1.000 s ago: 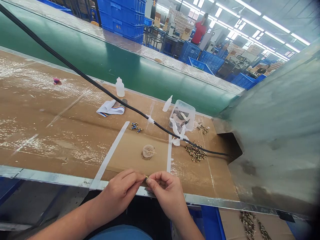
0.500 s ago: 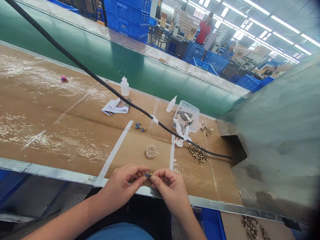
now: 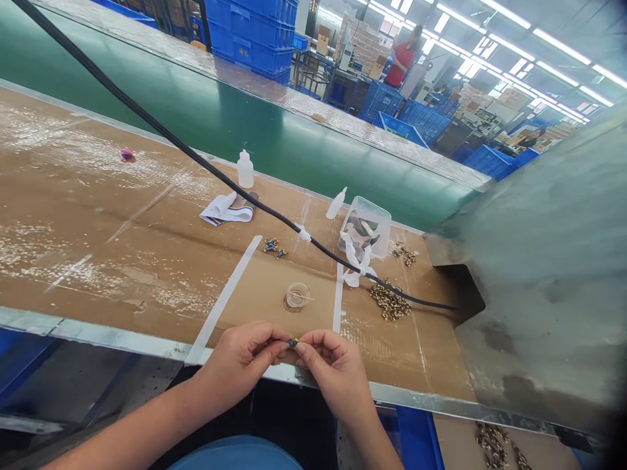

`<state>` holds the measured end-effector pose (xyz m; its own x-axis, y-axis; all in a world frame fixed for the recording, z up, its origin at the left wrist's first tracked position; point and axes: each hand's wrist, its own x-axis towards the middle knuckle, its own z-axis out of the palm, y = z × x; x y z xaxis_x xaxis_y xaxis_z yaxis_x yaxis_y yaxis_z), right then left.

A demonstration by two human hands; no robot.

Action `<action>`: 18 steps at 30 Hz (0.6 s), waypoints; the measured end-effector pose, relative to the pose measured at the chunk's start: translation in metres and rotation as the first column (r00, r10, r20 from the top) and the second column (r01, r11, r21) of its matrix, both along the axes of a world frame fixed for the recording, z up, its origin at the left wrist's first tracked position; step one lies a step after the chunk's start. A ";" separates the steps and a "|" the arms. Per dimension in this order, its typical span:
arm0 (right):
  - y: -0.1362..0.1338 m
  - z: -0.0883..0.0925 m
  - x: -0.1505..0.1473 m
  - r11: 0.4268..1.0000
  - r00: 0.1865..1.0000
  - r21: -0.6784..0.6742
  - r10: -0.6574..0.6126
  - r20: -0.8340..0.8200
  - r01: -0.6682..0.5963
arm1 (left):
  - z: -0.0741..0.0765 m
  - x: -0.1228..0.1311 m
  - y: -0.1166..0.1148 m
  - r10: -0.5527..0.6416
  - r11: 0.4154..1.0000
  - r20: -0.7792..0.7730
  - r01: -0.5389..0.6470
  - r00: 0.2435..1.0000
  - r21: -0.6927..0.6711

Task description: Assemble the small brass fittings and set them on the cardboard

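Containers first: stack of blue crates [image 3: 247,39] beyond the green belt [image 3: 161,85]. Clear plastic tub [image 3: 383,212] near the table's far edge, dark pieces plus something whitish inside; looks like scraps, hard to be sure at this range. White squeeze bottle [image 3: 245,171] stands upright; thin bottle [image 3: 336,204] leans left of the tub. Small clear cup [image 3: 297,297] sits on the taped cardboard, thin stick across it.

Around: cardboard-covered table [image 3: 161,267], grey metal panel [image 3: 543,261] on the right. Black cable [image 3: 125,98] cuts diagonally across the view, in front of part of the metal parts pile [image 3: 390,303]. Folded white strap [image 3: 228,210] lies left of the cable. Small blue-and-gold cluster [image 3: 274,247] sits just past the cardboard.

Grip: left hand [image 3: 242,356] and right hand [image 3: 336,365] both have thumb and forefinger pinched on one small piece [image 3: 292,343], one at each end. It's at the table's near edge, between the fingertips. Blue and gold-toned, mostly covered by fingers.
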<state>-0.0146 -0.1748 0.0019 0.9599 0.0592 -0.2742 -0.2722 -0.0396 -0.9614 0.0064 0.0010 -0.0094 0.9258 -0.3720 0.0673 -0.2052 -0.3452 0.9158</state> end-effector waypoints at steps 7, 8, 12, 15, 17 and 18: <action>0.004 0.005 -0.004 0.999 0.998 -0.013 -0.052 -0.037 0.052 | -0.003 -0.003 -0.002 -0.003 0.997 0.169 -0.011 0.986 0.079; 0.004 0.006 -0.004 0.998 0.996 -0.002 -0.064 -0.057 0.064 | -0.004 -0.004 -0.001 -0.002 0.997 0.198 -0.013 0.980 0.072; 0.006 0.007 -0.003 0.993 0.985 0.079 -0.070 -0.156 0.083 | -0.010 -0.009 0.000 -0.022 0.999 0.285 0.014 0.958 0.030; 0.006 0.007 -0.002 0.986 0.974 0.137 -0.059 -0.218 0.091 | -0.014 -0.012 0.000 -0.021 1.000 0.292 0.017 0.956 0.018; 0.006 0.006 -0.002 0.982 0.969 0.161 -0.054 -0.241 0.095 | -0.015 -0.013 -0.001 -0.010 1.000 0.287 0.011 0.958 -0.001; 0.005 0.006 -0.002 0.981 0.969 0.167 -0.052 -0.243 0.094 | -0.015 -0.013 0.000 -0.009 1.000 0.281 0.014 0.960 -0.015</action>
<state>-0.0166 -0.1694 0.0078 0.8722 0.0592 -0.4856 -0.4886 0.1528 -0.8590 -0.0063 0.0006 -0.0240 0.8643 -0.3794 0.3302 -0.4590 -0.3264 0.8263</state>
